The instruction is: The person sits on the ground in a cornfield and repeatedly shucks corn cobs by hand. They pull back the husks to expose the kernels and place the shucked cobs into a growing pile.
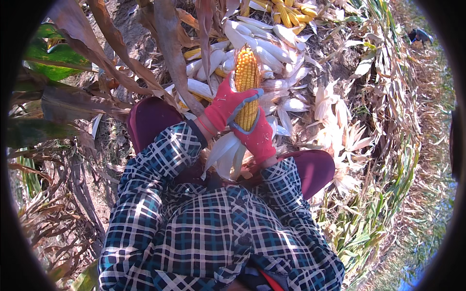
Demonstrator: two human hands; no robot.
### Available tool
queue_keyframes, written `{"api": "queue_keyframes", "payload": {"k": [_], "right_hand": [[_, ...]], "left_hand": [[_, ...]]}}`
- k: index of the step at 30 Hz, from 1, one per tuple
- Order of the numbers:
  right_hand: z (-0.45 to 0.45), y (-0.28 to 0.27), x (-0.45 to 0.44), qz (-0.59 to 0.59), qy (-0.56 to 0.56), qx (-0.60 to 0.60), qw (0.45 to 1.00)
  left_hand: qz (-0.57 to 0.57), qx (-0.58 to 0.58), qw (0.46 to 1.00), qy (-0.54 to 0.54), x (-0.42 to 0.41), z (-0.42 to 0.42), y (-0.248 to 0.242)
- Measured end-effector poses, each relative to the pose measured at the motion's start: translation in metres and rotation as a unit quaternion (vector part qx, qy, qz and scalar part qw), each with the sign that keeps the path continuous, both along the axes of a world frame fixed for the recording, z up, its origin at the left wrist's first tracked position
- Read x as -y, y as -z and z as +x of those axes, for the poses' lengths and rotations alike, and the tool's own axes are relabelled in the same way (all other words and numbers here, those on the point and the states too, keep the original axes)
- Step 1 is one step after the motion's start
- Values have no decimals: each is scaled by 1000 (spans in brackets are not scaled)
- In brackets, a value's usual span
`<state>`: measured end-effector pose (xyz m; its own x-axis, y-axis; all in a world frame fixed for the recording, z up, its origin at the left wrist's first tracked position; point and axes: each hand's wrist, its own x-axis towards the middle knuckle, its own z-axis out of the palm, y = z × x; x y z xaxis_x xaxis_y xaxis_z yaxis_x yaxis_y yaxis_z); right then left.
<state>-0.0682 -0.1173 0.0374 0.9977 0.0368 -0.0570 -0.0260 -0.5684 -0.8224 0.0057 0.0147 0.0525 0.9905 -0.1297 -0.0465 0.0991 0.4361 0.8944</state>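
Observation:
A yellow ear of corn stands tilted upright between my hands, its kernels bare and dry silk along its sides. My left hand, in a red glove with grey-coated fingers, grips its middle, the thumb laid across the front. Lower down, my right hand, gloved alike, is wrapped around the base. Pale peeled husk leaves hang below the ear, between my wrists. Just beyond my hands lies a heap of ears in whitish husks, with some yellow kernels showing. The fingers behind the ear are partly hidden.
Husked yellow ears are piled at the far side. Dry corn leaves droop close on the left. Empty husks lie beyond my right knee, beside a bank of dry stalks. Another person is far off, upper right.

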Motion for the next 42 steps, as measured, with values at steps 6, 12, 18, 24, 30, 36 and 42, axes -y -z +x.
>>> {"api": "queue_keyframes", "payload": {"k": [6, 12, 18, 24, 30, 36, 42], "right_hand": [[-2, -2, 10, 421, -128, -194, 877], [-16, -7, 13, 627, -231, -353, 655], [1, 8, 9, 324, -93, -140, 931], [9, 19, 15, -44, 65, 22, 997], [3, 20, 19, 3, -6, 2, 1000], [-9, 23, 9, 8, -53, -8, 999], [-4, 19, 17, 237, -144, -63, 959]], "left_hand": [[-104, -110, 975, 159, -21, 4, -18], [-323, -109, 906, 249, -13, -1, -23], [-2, 46, 997, 69, -12, 21, 5], [183, -23, 978, -94, -6, 36, 38], [-48, 65, 996, -45, -3, 46, 44], [-118, -52, 991, -43, -18, 42, 42], [-108, -18, 994, 13, -23, 26, 25]]}}
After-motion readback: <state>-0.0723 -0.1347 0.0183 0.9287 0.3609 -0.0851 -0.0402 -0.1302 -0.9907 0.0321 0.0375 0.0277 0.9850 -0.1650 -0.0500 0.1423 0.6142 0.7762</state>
